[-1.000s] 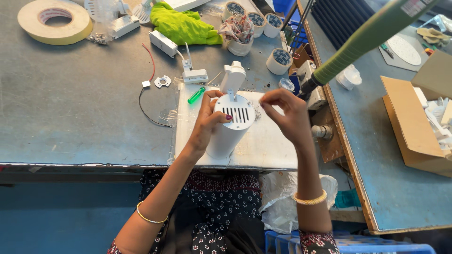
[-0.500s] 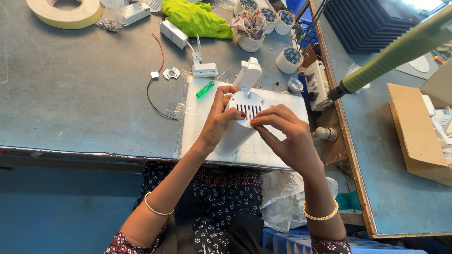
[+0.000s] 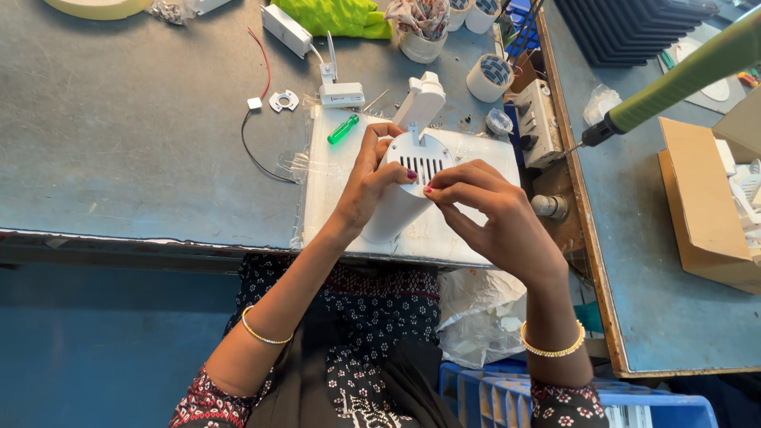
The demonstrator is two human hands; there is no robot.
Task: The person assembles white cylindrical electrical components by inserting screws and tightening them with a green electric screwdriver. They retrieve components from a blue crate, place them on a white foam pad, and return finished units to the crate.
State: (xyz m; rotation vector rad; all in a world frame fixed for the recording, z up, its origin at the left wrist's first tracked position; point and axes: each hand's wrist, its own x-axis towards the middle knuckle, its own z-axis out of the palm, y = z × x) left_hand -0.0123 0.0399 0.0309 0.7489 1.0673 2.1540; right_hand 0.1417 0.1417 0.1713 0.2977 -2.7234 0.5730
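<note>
White cylindrical lamp housing [image 3: 400, 198] with a slotted round end cap stands tilted on a pale work mat [image 3: 333, 214], caught between both hands above the near table edge. The left hand [image 3: 369, 186] wraps the cylinder's side, fingers curled over the cap's rim, which seems to steady the body and keep the slotted face turned up toward the eyes. The right hand [image 3: 495, 218] pinches narrowly at the cap's right rim, thumb and forefinger nearly closed; whether something small sits between them I cannot tell. A white bracket arm [image 3: 420, 103] juts away from the housing beyond the fingertips. Just past the left hand lies a green-handled screwdriver [image 3: 343, 128], and further out a white driver box [image 3: 342, 93] with red and black wires. To the right of the right hand, a green powered screwdriver [image 3: 674, 75] hangs over the gap between the two tables, its tip well apart from the fingers. The mat's near edge sits close to the table's lip, so little room remains toward the body; the grey tabletop [image 3: 135, 150] left of the left hand lies open.
</note>
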